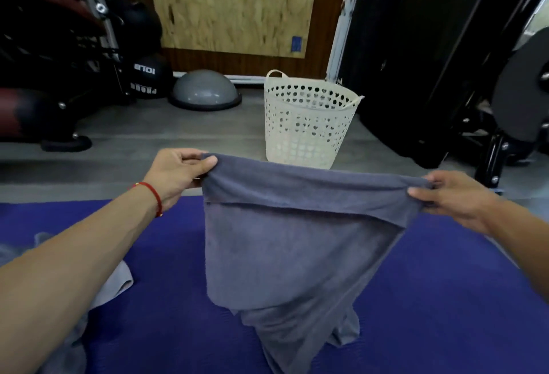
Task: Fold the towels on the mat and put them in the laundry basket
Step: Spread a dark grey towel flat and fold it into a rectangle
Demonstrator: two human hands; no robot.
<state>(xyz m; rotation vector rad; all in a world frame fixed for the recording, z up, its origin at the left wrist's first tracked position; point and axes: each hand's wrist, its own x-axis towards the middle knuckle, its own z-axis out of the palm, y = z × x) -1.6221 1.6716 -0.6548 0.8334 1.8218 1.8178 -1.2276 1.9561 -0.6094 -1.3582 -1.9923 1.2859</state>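
The left hand is pinching one top corner of the grey towel, thumb over curled fingers. The right hand is gripping the opposite corner the same way. The towel is hanging stretched between them above the blue mat, its lower end trailing on it. The white laundry basket is standing beyond on the floor. A second towel is lying crumpled under the left forearm.

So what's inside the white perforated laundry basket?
Nothing shows through the holes of the white perforated laundry basket; its bottom is hidden behind the held grey towel.
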